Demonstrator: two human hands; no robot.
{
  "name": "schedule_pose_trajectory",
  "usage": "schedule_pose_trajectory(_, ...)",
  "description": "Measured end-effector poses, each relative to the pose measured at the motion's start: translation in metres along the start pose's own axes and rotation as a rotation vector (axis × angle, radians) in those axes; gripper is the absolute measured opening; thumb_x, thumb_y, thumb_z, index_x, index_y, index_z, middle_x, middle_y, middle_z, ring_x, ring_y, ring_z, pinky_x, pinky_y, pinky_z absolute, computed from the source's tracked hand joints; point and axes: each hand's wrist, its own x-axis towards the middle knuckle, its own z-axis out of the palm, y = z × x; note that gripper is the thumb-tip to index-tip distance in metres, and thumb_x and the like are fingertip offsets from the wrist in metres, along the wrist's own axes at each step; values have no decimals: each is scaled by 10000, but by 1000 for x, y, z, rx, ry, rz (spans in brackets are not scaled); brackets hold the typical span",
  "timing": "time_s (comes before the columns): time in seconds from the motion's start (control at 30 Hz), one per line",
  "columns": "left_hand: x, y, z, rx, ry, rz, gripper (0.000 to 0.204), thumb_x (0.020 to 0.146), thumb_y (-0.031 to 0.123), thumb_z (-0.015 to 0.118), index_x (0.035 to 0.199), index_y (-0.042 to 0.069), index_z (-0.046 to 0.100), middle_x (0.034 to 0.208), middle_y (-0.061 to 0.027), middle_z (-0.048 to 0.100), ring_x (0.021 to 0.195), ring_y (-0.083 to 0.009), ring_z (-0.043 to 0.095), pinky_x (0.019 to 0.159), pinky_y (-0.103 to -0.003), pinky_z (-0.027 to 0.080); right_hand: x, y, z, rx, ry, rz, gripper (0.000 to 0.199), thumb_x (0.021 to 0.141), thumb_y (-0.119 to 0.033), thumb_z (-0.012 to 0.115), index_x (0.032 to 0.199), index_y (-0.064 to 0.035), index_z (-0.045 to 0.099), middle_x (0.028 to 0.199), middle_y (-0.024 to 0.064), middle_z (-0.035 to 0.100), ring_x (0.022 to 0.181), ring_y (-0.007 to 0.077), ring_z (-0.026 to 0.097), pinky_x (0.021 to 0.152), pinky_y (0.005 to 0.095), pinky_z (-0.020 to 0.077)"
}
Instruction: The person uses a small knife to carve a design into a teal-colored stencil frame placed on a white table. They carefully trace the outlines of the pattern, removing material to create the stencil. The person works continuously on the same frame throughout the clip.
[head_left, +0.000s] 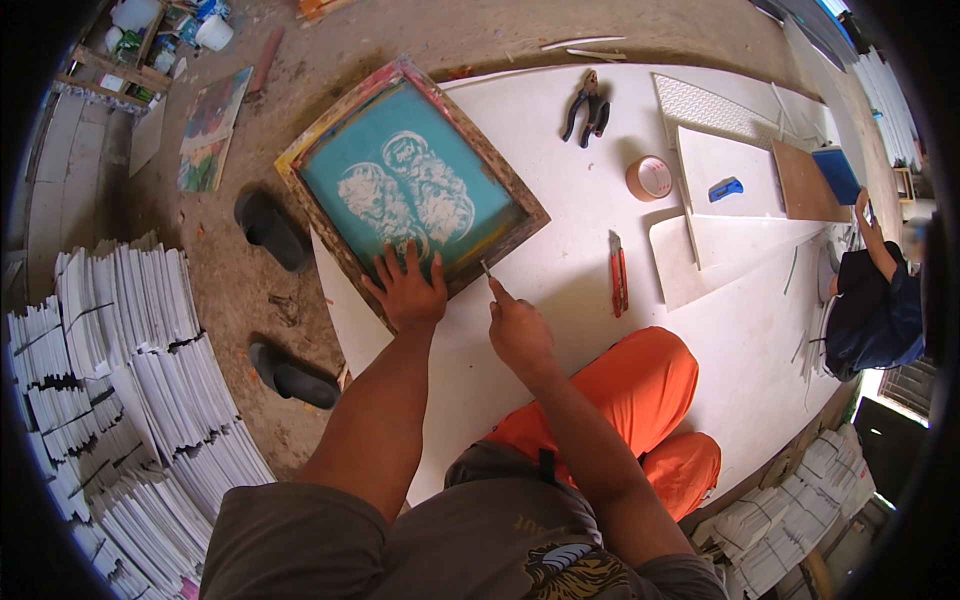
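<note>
left hand (410, 293) splayed on framed screen (412, 180), right hand (521, 335) gripping slim tool (486, 267) — pliers (588, 105), tape roll (648, 179), red cutter (619, 277) around

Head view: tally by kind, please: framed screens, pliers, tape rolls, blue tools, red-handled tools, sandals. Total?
Teal screen in a wooden frame: 1
Black-handled metal pliers: 1
Round tan tape roll: 1
Small blue plastic-bodied tool: 1
Long red-handled metal tool: 1
Black slip-on sandals: 2
Total: 7

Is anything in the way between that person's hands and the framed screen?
Nothing visible: the left hand lies spread on the framed screen, and only the thin tool held in the right hand comes between that hand and the screen's edge.
</note>
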Motion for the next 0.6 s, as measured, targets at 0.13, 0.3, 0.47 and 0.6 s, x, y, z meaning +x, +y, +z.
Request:
schedule_pose_trajectory(0.13, -1, 0, 2, -63, 49, 20, 656, 1070, 600, 367, 1582, 196, 438, 1668, -212, 317, 1564, -434, 237, 1245, -699, 29, 1, -1, -2, 3, -16, 4, 490, 1063, -250, 527, 1548, -194, 484, 1007, 279, 705, 953, 469, 710, 865, 577, 560)
schedule_pose_trajectory(0.3, -1, -4, 7, -82, 97, 39, 648, 1067, 591, 388, 1564, 183, 462, 1656, -228, 333, 1551, -453, 258, 1237, -709, 36, -1, -9, -11, -37, -73, 24, 534, 1049, -197, 510, 1577, -169, 432, 1079, 276, 700, 983, 463, 716, 890, 563, 569)
schedule_pose_trajectory(0.47, -2, -4, 10, -90, 167, 77, 638, 1059, 576, 429, 1537, 159, 501, 1628, -260, 365, 1517, -496, 306, 1217, -733, 62, -4, -33, -4, -173, -66, 111, 580, 1024, -140, 489, 1594, -144, 383, 1172, 272, 681, 1033, 455, 716, 918, 553, 577)
schedule_pose_trajectory(0.6, -3, -5, 12, -64, 187, 96, 648, 1060, 585, 421, 1540, 157, 498, 1627, -262, 368, 1514, -498, 310, 1210, -743, 80, 3, -18, 10, -18, -48, 91, 506, 1074, -223, 483, 1575, -166, 434, 1029, 264, 705, 994, 462, 718, 869, 578, 566)
